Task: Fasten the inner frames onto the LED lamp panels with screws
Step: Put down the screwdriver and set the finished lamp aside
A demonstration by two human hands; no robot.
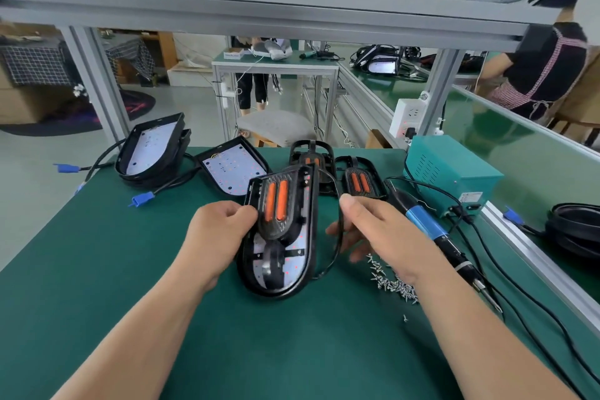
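Far left of the held LED lamp panel (292,256), toward the back edge of the green mat (97,269): spare panels (152,146), well apart from the work. Gripping that panel's left rim, thumb over the inner frame (276,204): left hand (224,224). Propped at a tilt between both hands, long axis running away from the body, rounded end nearest. Just right of the panel, pinching a thin black cable loop (339,237): right hand (373,230). Further right, screws (393,282) in a loose heap, then the electric screwdriver (431,230), roughly parallel to the panel, nearer the right hand. Probably next: release the cable, reach right for a screw. Open mat on the panel's near side; aluminium rail (535,256) just beyond the screwdriver
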